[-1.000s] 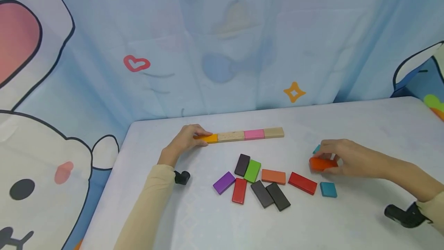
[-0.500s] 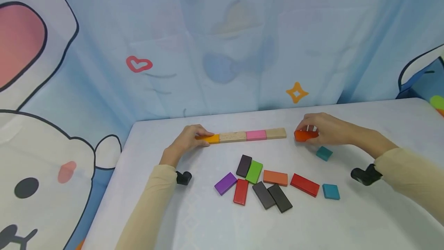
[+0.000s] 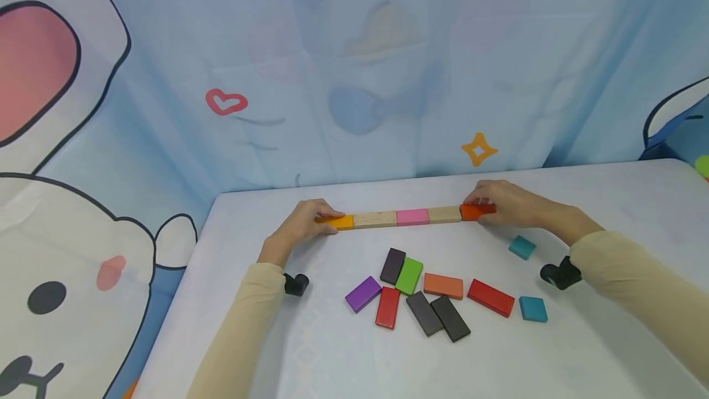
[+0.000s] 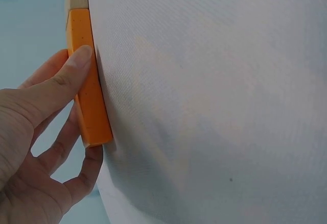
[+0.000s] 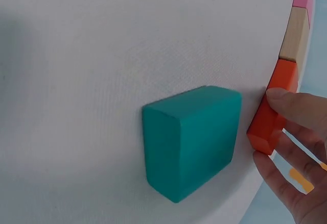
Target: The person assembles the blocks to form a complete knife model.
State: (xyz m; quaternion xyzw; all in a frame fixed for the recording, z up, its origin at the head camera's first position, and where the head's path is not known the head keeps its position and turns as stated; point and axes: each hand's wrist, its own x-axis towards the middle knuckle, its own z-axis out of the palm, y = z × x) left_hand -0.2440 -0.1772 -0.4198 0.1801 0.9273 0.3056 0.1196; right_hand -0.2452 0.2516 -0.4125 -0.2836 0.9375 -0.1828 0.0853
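Right hand [image 3: 509, 205] pinches red-orange rectangular block [image 3: 472, 212] at right end of block row [image 3: 412, 217], against pale rectangular wooden block [image 3: 445, 215]. Left hand [image 3: 299, 226] pinches yellow-orange rectangular block [image 3: 340, 222], opposite end. Squarish teal block [image 3: 522, 247] lies near right hand on white tabletop [image 3: 343, 362].

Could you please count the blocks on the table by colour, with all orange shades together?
Orange-shade blocks: 3
Dark blocks: 3
Red blocks: 2
Wood-coloured blocks: 2
Teal-blue blocks: 2
Pink block: 1
Green block: 1
Purple block: 1
Total: 15
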